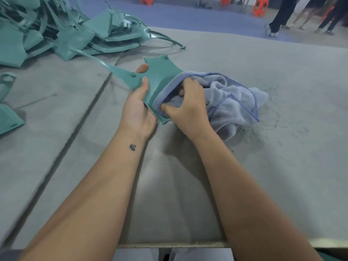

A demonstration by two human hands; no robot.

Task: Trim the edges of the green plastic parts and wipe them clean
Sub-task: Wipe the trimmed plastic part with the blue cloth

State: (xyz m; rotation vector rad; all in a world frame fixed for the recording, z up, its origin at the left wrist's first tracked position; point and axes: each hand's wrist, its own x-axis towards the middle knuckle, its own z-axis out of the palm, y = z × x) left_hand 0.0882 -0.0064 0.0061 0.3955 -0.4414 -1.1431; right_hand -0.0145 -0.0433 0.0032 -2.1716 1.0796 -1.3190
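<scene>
A view from above of a person's two bare forearms reaching out over a grey counter (282,81). The left hand (138,108) grasps a green plastic part (160,72), a flat panel with a long thin arm running up and to the left; the thumb lies on its near face and a fingertip shows past its far edge. The part is held tilted, just above the middle of the counter. The right hand (188,104) clutches a pale blue towel (231,102) with darker blue stitched edging, its fingers curled into the cloth, which wraps over the right end of the green part and bunches out to the right onto the counter. A small dark swan-shaped mark sits on the inside of the left wrist. Thin green shavings (267,129) lie scattered on the counter just right of and below the towel. At the far left a big heap of green plastic parts (62,29) is piled up, with thin curved strips sticking out. Two more green parts (7,117) lie at the left edge. A dark seam runs diagonally across the counter. Beyond the counter is a blue floor (197,14) with orange stools (260,8) and the legs of several standing people (280,16) at the upper right
</scene>
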